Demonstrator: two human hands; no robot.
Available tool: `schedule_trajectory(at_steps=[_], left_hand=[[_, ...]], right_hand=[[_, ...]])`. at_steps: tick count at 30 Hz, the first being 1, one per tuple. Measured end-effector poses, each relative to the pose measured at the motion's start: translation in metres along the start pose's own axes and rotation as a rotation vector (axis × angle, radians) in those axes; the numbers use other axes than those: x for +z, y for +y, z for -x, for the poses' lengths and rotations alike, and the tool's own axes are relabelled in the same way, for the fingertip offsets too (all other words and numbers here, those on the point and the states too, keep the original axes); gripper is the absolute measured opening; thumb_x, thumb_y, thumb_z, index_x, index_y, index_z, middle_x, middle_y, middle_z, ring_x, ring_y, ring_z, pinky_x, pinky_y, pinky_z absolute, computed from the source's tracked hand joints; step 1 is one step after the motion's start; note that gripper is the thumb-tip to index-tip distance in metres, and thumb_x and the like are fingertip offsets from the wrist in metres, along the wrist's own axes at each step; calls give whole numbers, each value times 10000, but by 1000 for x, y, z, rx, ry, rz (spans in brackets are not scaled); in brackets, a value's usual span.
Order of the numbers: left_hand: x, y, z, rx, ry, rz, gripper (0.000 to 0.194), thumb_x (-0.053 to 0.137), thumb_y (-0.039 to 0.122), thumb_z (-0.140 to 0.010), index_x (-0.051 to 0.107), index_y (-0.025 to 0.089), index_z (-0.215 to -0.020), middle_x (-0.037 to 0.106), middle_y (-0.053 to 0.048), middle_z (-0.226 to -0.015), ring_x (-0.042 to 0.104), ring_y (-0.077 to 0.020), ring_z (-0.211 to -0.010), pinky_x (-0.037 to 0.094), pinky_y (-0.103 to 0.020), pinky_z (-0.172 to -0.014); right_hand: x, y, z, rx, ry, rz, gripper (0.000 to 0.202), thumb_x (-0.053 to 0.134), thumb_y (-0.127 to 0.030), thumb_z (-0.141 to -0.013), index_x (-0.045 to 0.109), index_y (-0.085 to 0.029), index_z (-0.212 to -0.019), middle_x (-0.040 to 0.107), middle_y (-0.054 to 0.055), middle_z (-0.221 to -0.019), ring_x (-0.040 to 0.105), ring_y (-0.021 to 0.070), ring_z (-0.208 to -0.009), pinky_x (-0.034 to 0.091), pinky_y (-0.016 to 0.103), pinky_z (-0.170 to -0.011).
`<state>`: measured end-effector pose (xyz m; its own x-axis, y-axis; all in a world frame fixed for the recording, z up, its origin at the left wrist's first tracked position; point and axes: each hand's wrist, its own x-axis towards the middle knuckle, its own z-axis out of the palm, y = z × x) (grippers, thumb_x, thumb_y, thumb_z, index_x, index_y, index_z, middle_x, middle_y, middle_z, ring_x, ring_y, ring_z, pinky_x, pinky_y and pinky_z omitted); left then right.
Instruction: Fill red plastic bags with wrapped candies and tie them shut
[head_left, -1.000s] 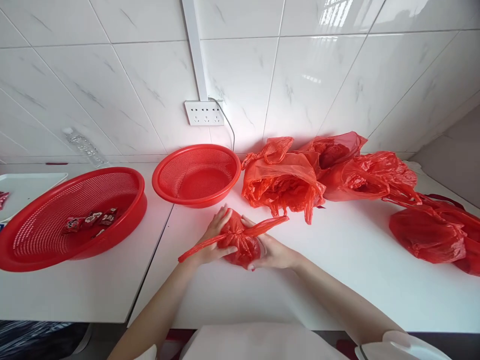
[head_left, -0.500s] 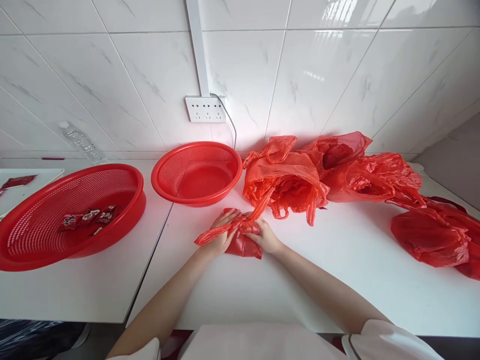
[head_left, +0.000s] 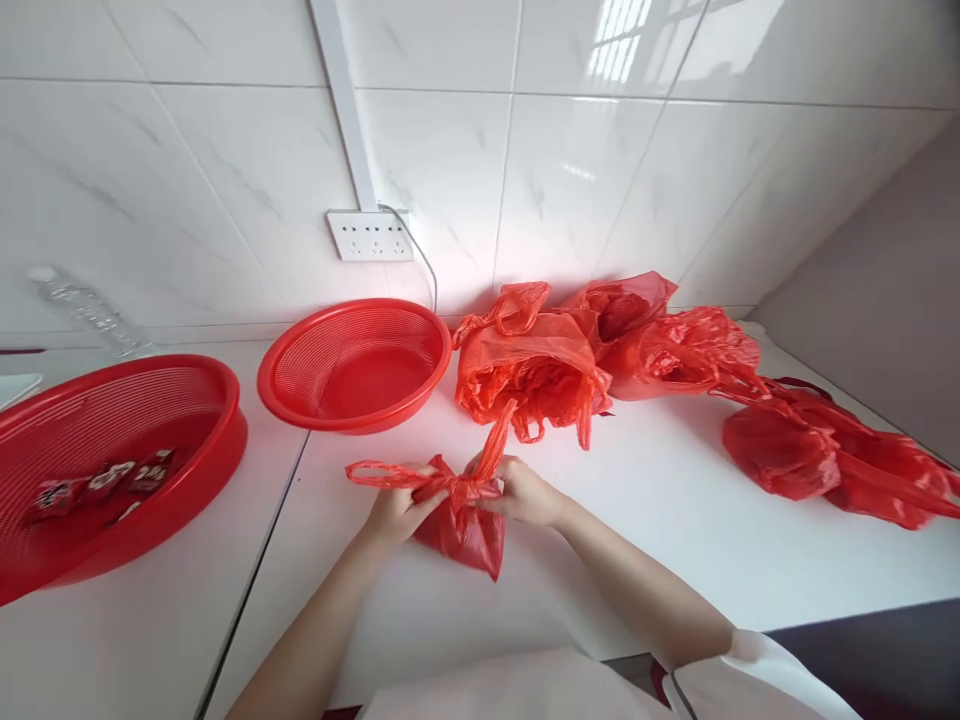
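Note:
A small red plastic bag, knotted at its top, is between my two hands over the white table. My left hand grips its neck on the left side, thumb pressed near the knot. My right hand pinches the neck from the right, its fingertips partly hidden by the plastic. One handle loop sticks out to the left over my left hand, and the other points up. The bag's lower part hangs toward my body.
An empty red basket stands behind my hands. A larger red basket at left holds several small packets. Open red bags line the wall, and filled red bags lie at right. A clear bottle is at back left.
The view has turned to the right. My hands have shifted from the bag's sides to its knotted neck, and one handle now points upward.

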<state>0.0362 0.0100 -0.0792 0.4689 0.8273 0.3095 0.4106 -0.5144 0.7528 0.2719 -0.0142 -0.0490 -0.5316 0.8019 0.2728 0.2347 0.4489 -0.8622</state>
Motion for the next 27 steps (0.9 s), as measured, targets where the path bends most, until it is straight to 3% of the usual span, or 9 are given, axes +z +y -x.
schedule_trajectory(at_steps=[3,7,10,14,17,19,22,25,27], left_hand=[[-3,0,-1,14,-88,66,223,611,301,-865,639,212,-1067,680,-70,-1048,649,-208,-990,536,-367,-878],[-7,-7,-8,27,-84,-49,258,565,266,-886,633,240,-1133,672,-52,-1110,630,-193,-1050,517,-346,-920],[-7,-16,-11,7,-96,-134,192,514,306,-921,674,249,-1012,699,-28,-991,653,-177,-951,530,-314,-852],[-5,-21,-12,-19,-144,-147,209,493,344,-935,682,265,-976,705,-16,-950,658,-177,-910,535,-311,-819],[-3,-18,-12,-20,-152,-155,210,484,342,-937,678,269,-970,704,-16,-939,657,-182,-906,538,-322,-816],[-1,-16,-13,0,-133,-173,202,482,325,-937,671,271,-982,704,-16,-945,656,-179,-908,537,-322,-820],[-3,-16,-12,60,-20,-246,200,481,270,-932,651,263,-1036,701,-28,-983,648,-177,-941,527,-323,-848],[-24,-19,-9,117,235,-400,193,513,230,-902,652,250,-1033,706,-46,-976,649,-194,-947,513,-350,-886],[-51,-18,-3,107,459,-582,216,559,235,-871,659,242,-1062,705,-68,-1017,640,-230,-1005,475,-414,-962]], right_hand=[[-20,-22,16,13,-87,-17,173,615,-255,-859,700,-193,-995,703,16,-952,641,156,-840,499,264,-793],[-70,-26,75,246,18,94,160,606,-277,-837,709,-161,-874,696,12,-799,618,150,-713,492,249,-686],[-117,-11,143,612,340,272,271,565,-384,-851,692,-156,-924,703,57,-839,639,201,-747,507,298,-677],[-151,14,219,858,1156,813,595,615,-512,-750,554,-151,-1219,603,209,-1205,580,396,-1083,475,544,-852],[-150,25,233,847,1385,1144,724,626,-512,-750,458,-175,-1369,436,263,-1412,408,459,-1288,378,637,-949],[-143,27,218,689,1375,1135,644,589,-481,-797,483,-169,-1350,501,235,-1360,437,407,-1282,395,586,-985],[-128,24,171,471,1244,995,482,555,-442,-850,565,-164,-1243,589,165,-1263,519,331,-1215,456,512,-971],[-105,11,111,352,1009,752,385,548,-408,-882,585,-199,-1204,643,133,-1190,623,274,-1085,541,430,-856],[-84,-2,71,310,753,520,445,535,-386,-904,503,-226,-1317,699,106,-1078,683,249,-976,575,385,-763]])
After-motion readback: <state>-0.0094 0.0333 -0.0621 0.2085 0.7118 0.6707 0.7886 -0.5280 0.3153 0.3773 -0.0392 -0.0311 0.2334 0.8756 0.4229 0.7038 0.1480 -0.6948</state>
